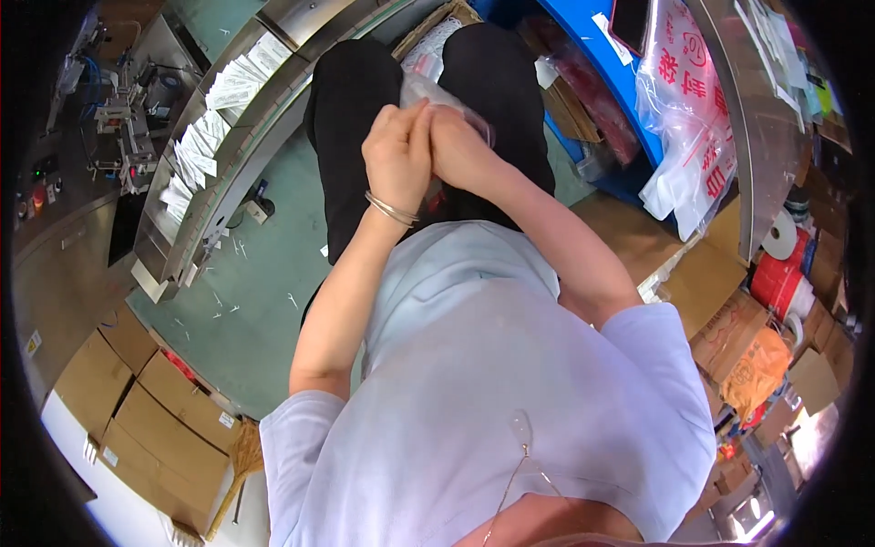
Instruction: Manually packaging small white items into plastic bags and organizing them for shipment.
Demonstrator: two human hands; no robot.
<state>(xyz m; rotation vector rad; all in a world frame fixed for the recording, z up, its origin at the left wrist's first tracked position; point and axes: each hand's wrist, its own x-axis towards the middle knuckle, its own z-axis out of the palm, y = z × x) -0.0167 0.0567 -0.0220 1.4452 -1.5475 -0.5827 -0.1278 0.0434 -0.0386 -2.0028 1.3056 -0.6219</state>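
Observation:
A clear plastic bag [422, 85] with a reddish edge is gripped between my two hands, above my lap. My left hand [397, 150] has its thumb and fingers pinched at the bag's near edge, with bangles round the wrist. Pressed against it, my right hand [462, 153] is closed on the same bag, and part of the bag shows beyond its knuckles. The bag's contents are too unclear to tell. Just past the bag, between my knees, stands a cardboard box [460, 11] with clear and white things in it.
A metal conveyor [273, 118] with stacks of white printed slips [248, 77] curves along the left, beside machinery [123, 118]. On the right are a blue bin [583, 55] and large printed plastic bags [688, 109]. Cartons [169, 419] and a broom [244, 451] stand lower left. Small white pieces litter the green floor.

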